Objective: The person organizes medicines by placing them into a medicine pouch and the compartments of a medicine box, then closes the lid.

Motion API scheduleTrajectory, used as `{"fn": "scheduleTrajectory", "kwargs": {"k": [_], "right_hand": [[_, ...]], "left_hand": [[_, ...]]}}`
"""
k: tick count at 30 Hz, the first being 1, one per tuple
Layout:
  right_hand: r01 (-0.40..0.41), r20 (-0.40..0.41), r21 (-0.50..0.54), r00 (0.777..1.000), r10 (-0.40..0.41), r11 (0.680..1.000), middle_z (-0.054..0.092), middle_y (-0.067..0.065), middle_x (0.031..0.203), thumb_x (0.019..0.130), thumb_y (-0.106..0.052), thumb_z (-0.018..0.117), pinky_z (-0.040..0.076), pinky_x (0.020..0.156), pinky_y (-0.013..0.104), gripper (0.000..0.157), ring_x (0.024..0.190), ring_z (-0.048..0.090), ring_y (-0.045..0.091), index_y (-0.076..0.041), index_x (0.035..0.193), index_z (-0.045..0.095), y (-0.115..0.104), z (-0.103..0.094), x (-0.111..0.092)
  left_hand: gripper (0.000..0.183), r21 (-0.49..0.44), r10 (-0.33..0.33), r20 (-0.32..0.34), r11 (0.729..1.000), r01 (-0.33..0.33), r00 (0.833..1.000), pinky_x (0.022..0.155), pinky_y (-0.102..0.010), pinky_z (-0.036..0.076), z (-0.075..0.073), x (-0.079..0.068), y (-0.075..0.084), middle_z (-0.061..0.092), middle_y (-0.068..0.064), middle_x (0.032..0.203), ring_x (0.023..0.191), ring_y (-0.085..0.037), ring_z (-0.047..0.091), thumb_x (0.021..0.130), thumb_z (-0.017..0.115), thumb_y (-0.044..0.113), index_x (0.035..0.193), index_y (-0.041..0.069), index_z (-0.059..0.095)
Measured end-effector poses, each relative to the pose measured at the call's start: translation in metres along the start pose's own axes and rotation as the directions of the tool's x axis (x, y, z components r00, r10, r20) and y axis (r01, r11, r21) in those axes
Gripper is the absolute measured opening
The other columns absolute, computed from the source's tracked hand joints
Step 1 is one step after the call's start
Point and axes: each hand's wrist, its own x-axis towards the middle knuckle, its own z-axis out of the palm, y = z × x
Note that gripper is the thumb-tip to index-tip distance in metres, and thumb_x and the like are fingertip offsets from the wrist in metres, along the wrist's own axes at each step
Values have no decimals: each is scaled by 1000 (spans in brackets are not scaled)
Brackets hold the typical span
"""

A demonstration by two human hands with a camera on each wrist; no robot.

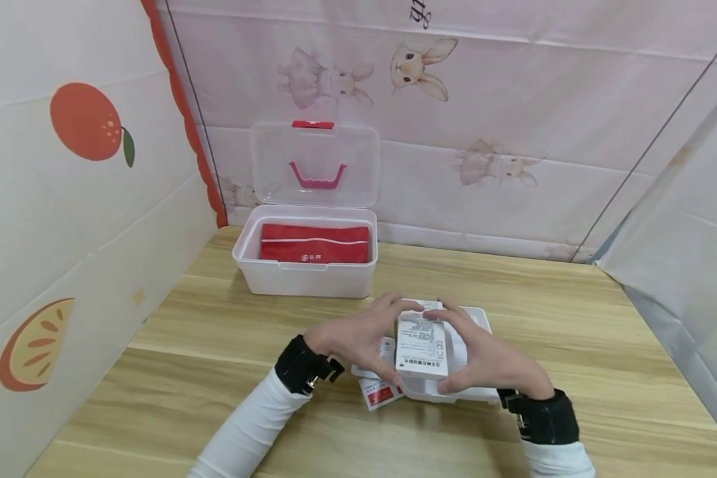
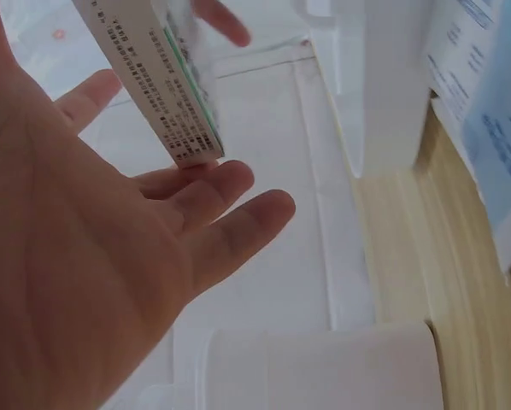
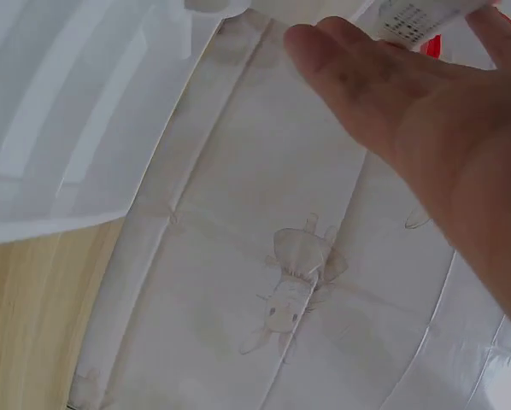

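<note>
A small white medicine carton [image 1: 421, 345] with dark print is held between both hands, over a white plastic tray [image 1: 480, 320]. The left hand [image 1: 361, 336] grips its left side, thumb near the front corner and fingers at the far end. From the opposite side the right hand [image 1: 490, 357] holds it, thumb at the front right corner. In the left wrist view the printed side of the carton [image 2: 153, 81] shows beside the fingers. Only a corner of the carton [image 3: 414, 21] appears in the right wrist view.
Beside the tray, partly under the left hand, lies a red and white packet [image 1: 379, 393]. Farther back on the wooden table [image 1: 185, 345] stands a white lidded box [image 1: 305, 283], its clear lid [image 1: 275, 166] raised, with a red pouch [image 1: 313, 244] inside. Printed cloth [image 1: 358, 86] hangs behind.
</note>
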Motion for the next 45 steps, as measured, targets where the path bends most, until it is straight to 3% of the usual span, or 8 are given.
{"fn": "scheduleTrajectory", "kwargs": {"k": [5, 9, 16, 26, 34, 40, 42, 45], "right_hand": [[-94, 21, -125, 995, 98, 988, 31, 22, 155, 63, -32, 92, 43, 100, 59, 103, 137, 36, 45, -14, 149, 38, 0, 4, 2], [-168, -19, -192, 986, 167, 967, 41, 25, 148, 66, -24, 92, 41, 102, 60, 99, 133, 41, 45, -5, 148, 38, 1, 3, 2], [-316, 56, -221, 940, 335, 923, 53, 20, 139, 74, -26, 88, 44, 101, 56, 82, 126, 51, 37, -6, 142, 48, 1, 2, 3], [-315, 85, -252, 935, 345, 915, 55, 19, 133, 77, -22, 85, 49, 95, 51, 56, 115, 56, 29, -10, 127, 63, -2, 5, 3], [-318, 82, -243, 935, 346, 916, 57, 17, 131, 79, -20, 84, 49, 96, 50, 48, 116, 56, 30, -8, 122, 67, -3, 5, 3], [-342, 91, -240, 924, 372, 909, 55, 17, 134, 80, -23, 83, 49, 96, 51, 49, 119, 56, 32, -10, 123, 67, -5, 5, 3], [-350, 91, -238, 921, 379, 906, 54, 18, 134, 80, -23, 83, 48, 97, 50, 49, 119, 55, 32, -9, 124, 67, -5, 5, 3], [-355, 94, -239, 918, 385, 904, 54, 19, 135, 79, -23, 84, 48, 98, 50, 50, 119, 55, 31, -9, 124, 66, -5, 6, 4]], "left_hand": [[100, 78, -75, -13, 994, 76, 997, 100, -30, 43, 9, 3, -6, 31, -6, 144, 125, -17, 36, 68, 89, 42, 149, 22, 34], [93, 175, -152, -19, 973, 153, 988, 100, -33, 45, 17, 7, -10, 28, -11, 150, 124, -21, 39, 69, 87, 48, 146, 25, 41], [95, 254, -201, -21, 946, 200, 979, 106, -40, 42, 27, 13, -9, 22, -17, 157, 129, -25, 39, 68, 87, 53, 147, 26, 41], [94, 226, -247, 49, 947, 230, 968, 110, -47, 39, 31, 15, -7, 7, -19, 164, 143, -33, 32, 73, 82, 57, 150, 27, 38], [100, 184, -291, 84, 945, 272, 953, 112, -48, 35, 30, 14, -6, 3, -19, 165, 147, -34, 27, 79, 78, 56, 158, 25, 26], [77, 261, -305, -18, 918, 299, 952, 107, -39, 44, 28, 16, -2, 41, -12, 151, 131, -23, 46, 91, 65, 55, 151, 16, 39], [65, 325, -263, -57, 907, 267, 963, 94, -29, 50, 30, 18, 0, 56, -8, 131, 110, -17, 54, 93, 64, 51, 143, 12, 48], [49, 365, -204, -79, 905, 219, 976, 71, -20, 48, 33, 19, 4, 61, -3, 104, 85, -11, 54, 94, 67, 43, 129, 10, 57]]}}
